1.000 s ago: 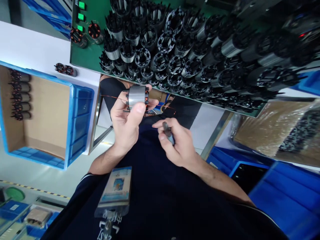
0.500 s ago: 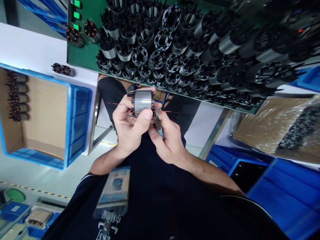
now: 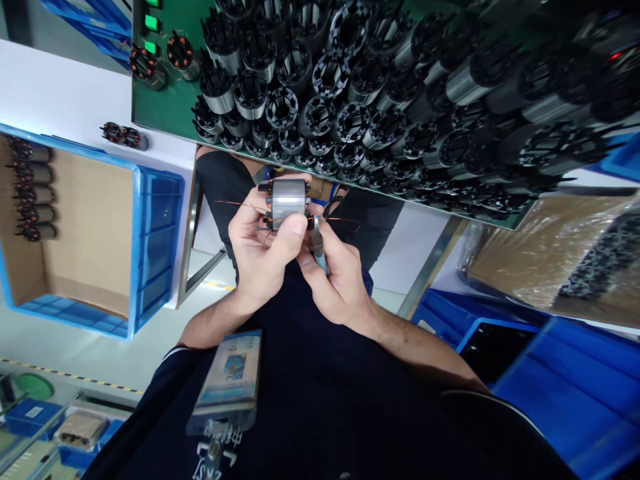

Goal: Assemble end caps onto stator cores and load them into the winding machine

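Stator, one: gripped in left hand, near green tray. Pliers, one pair: held in right hand, now at the stator's wired end (a second ago, clearly apart).

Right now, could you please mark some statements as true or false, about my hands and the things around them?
1. The left hand holds a metal cylinder. True.
2. The right hand is empty. False: the right hand holds a small hand tool.
3. Copper-coloured wires stick out at both ends of the held cylinder. True.
4. The green blocks are at the right end of the green tray. False: the green blocks are near its left end.
5. The cardboard-lined blue crate has a row of cylinders inside. True.
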Motion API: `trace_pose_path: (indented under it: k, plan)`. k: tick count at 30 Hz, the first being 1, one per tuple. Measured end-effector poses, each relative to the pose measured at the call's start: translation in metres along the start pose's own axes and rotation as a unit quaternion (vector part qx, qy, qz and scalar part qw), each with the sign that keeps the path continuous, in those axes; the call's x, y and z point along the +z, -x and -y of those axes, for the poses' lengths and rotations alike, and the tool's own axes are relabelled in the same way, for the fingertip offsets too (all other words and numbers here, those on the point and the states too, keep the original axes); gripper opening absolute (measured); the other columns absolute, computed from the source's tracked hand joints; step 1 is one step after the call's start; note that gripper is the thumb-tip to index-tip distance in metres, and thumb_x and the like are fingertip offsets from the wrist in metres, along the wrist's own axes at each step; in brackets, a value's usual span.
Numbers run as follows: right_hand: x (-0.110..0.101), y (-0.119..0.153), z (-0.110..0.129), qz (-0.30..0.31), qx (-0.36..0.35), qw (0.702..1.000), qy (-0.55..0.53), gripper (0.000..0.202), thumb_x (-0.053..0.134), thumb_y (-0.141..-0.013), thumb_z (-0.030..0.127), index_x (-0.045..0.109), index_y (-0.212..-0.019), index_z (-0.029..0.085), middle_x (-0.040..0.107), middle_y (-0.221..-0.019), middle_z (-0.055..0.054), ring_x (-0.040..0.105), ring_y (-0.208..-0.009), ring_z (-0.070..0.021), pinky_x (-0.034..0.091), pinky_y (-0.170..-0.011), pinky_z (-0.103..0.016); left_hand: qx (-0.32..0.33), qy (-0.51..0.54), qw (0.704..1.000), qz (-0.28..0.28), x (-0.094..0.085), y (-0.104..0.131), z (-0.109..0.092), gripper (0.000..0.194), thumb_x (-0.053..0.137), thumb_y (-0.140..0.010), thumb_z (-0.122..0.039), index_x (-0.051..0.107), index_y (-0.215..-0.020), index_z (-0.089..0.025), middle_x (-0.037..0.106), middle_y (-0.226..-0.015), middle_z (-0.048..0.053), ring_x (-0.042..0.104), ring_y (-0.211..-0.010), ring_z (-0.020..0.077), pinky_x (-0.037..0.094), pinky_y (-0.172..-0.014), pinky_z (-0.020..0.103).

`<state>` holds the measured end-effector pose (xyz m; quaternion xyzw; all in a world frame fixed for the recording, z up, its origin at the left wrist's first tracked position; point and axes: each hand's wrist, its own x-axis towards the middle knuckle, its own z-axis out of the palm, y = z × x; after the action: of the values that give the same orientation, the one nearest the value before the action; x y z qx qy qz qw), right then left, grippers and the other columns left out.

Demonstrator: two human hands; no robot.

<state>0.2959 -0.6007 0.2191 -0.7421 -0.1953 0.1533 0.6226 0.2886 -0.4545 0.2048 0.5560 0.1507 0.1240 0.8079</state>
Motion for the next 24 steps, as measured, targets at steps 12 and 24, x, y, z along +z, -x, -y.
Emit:
trace_pose_path:
  k: [12,24]
  plan:
    - [0.021,-0.007,-0.089,0.068,0.173,0.979,0.080,0.028,0.054,-0.106,0.032,0.074,-0.124,0.025,0.090,-0.122,-0.009,0.083,-0.100,-0.0269,0.066,-0.106,-0.041,-0.091,-0.018,0.981,-0.171,-0.039,-0.006,0.080,0.069,0.111,-0.082,-0.071,0.064,-0.083,-0.021,0.077,-0.089,-0.001,0.074,-0.078,0.0105,0.066,-0.075,0.022]
    - [0.002,-0.013,-0.176,0.066,0.236,0.959,0.142,0.026,0.067,-0.104,0.040,0.080,-0.121,0.026,0.086,-0.097,-0.009,0.074,-0.081,-0.0296,0.058,-0.084,-0.041,-0.001,-0.212,0.909,-0.360,-0.225,0.029,-0.014,0.051,0.097,-0.089,-0.062,0.075,-0.115,-0.024,0.088,-0.132,0.010,0.088,-0.107,0.0224,0.073,-0.098,0.033]
